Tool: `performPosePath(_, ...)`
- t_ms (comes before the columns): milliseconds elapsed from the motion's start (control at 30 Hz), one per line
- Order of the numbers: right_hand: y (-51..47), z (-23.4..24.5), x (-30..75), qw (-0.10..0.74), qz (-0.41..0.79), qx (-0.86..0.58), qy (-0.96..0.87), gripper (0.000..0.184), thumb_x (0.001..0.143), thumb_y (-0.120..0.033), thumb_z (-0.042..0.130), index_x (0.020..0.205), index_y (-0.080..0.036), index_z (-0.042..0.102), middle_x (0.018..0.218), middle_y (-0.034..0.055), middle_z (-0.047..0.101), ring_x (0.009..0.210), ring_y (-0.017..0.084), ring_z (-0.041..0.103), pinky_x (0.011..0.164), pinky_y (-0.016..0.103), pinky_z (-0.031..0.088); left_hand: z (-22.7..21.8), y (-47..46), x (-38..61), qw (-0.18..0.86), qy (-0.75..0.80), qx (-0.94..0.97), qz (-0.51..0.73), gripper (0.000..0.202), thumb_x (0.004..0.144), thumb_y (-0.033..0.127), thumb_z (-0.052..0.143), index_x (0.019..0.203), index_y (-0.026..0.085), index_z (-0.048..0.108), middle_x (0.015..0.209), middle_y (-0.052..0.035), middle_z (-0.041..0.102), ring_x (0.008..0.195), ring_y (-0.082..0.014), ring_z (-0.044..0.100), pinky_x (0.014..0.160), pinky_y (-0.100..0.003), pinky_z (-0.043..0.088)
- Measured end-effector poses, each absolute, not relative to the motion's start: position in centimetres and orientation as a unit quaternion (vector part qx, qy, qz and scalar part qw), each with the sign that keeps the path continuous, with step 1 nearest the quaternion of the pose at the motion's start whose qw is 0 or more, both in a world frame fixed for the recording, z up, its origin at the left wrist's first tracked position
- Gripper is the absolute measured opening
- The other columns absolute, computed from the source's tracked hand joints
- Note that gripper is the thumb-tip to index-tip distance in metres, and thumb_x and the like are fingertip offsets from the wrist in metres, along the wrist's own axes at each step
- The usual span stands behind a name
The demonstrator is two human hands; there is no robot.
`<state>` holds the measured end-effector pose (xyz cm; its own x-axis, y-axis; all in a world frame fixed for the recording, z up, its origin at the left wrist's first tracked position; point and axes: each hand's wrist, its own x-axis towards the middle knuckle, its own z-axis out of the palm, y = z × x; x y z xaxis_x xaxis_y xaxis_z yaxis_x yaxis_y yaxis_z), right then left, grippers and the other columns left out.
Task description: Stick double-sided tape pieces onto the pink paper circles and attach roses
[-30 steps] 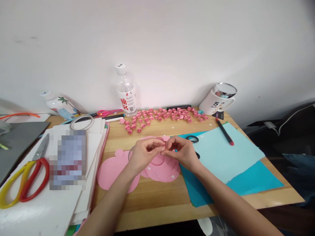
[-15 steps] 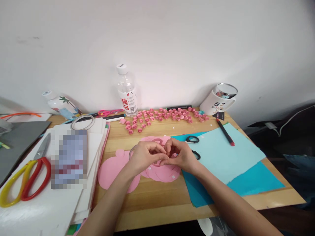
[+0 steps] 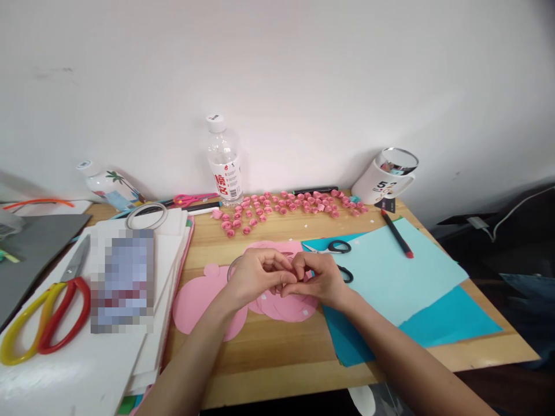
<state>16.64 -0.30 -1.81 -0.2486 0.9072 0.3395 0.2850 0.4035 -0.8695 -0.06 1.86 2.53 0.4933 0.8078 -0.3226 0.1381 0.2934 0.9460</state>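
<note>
Both hands meet above the middle of the table, fingertips nearly touching. My left hand (image 3: 263, 276) is closed in a pinch, thumb against bent fingers. My right hand (image 3: 319, 278) pinches opposite it. A curled pink paper strip (image 3: 287, 253) shows just behind the fingers; the part between the fingertips is mostly hidden. Under the hands lie stacked pink paper circles (image 3: 284, 312), with another pink cutout (image 3: 203, 303) to the left. Black-handled scissors (image 3: 340, 247) lie beside my right hand, partly covered. Behind the hands several rolled pink paper roses (image 3: 260, 211) are spread out.
A clear bottle (image 3: 224, 164) and a white mug (image 3: 384, 179) stand by the wall. Blue paper sheets (image 3: 416, 277) with a red-black marker (image 3: 396, 234) lie right. At left are white papers (image 3: 143, 346), large red-yellow scissors (image 3: 65, 315) and a tape ring (image 3: 147, 216).
My right hand's fingers have shifted slightly and bent more around the pinch. The left hand stays nearly in place. More of the black-handled scissors shows.
</note>
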Motion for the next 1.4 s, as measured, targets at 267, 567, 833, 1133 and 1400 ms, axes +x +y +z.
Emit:
performPosePath(267, -0.1, -0.3, 16.5, 0.426, 0.544, -0.428, -0.583, 0.024, 0.072, -0.038, 0.07, 0.074, -0.019, 0.055, 0.068, 0.0008, 0.059, 0.06, 0.013, 0.055, 0.056, 0.026, 0.045, 2.0, 2.0, 0.0, 0.634, 0.443, 0.527, 0.352, 0.052, 0.068, 0.018, 0.067, 0.117, 0.018, 0.047, 0.062, 0.003, 0.066, 0.044, -0.0078, 0.053, 0.043, -0.018, 0.042)
performPosePath(567, -0.1, -1.2, 16.1, 0.509, 0.264, -0.459, -0.679, 0.018, 0.081, -0.023, 0.059, 0.093, -0.027, 0.071, 0.087, 0.0056, 0.066, 0.077, 0.018, 0.062, 0.065, 0.033, 0.052, 1.7, 2.1, 0.0, 0.63, 0.452, 0.516, 0.363, 0.065, 0.067, 0.025, 0.072, 0.124, 0.018, 0.042, 0.075, -0.0025, 0.07, 0.047, -0.0091, 0.055, 0.049, -0.022, 0.045)
performPosePath(833, -0.2, -1.0, 16.2, 0.559, 0.293, -0.5, -0.593, 0.011, 0.078, -0.02, 0.062, 0.08, -0.025, 0.072, 0.087, 0.0051, 0.072, 0.085, 0.022, 0.065, 0.076, 0.038, 0.053, 1.6, 2.0, 0.2, 0.625, 0.414, 0.563, 0.348, 0.042, 0.071, 0.025, 0.069, 0.11, 0.015, 0.056, 0.076, -0.0032, 0.067, 0.071, -0.0131, 0.062, 0.067, -0.025, 0.046)
performPosePath(1133, -0.2, -0.6, 16.0, 0.611, 0.425, -0.486, -0.458, 0.006, 0.071, -0.027, 0.07, 0.069, -0.021, 0.07, 0.091, 0.0067, 0.072, 0.083, 0.022, 0.067, 0.072, 0.037, 0.056, 2.0, 2.0, 0.1, 0.54, 0.429, 0.637, 0.345, 0.017, 0.079, 0.027, 0.057, 0.085, 0.015, 0.069, 0.072, -0.0032, 0.065, 0.059, -0.011, 0.055, 0.058, -0.023, 0.044)
performPosePath(1400, 0.7, -0.9, 17.0, 0.663, 0.433, -0.497, -0.354, 0.015, 0.066, -0.026, 0.075, 0.079, -0.019, 0.07, 0.093, 0.0076, 0.072, 0.076, 0.02, 0.067, 0.07, 0.036, 0.054, 2.6, 2.0, -0.2, 0.562, 0.425, 0.615, 0.354, 0.024, 0.082, 0.032, 0.055, 0.068, 0.015, 0.064, 0.05, 0.0017, 0.055, 0.049, -0.0091, 0.05, 0.055, -0.022, 0.042)
